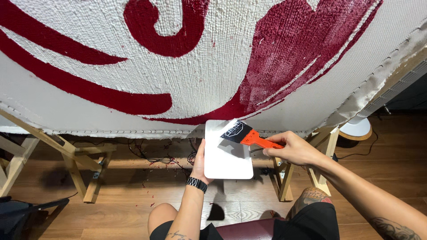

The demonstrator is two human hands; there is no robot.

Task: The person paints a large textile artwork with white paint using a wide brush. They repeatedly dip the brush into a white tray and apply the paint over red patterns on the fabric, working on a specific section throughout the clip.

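My left hand (199, 163) holds a white rectangular tray (227, 162) upright by its left edge, just below the rug. My right hand (292, 148) grips the orange handle of a scraper (249, 137), whose black blade rests against the tray's upper right part. Above them a large white tufted rug (187, 75) with dark red curved shapes is stretched on a wooden frame (66, 149); its lower edge runs just above the tray.
Wooden frame legs (284, 178) stand on a brown plank floor. Loose red yarn and dark threads (164, 158) hang under the rug's edge. A round white lamp base (356, 129) with a cable sits at the right. My knees show at the bottom.
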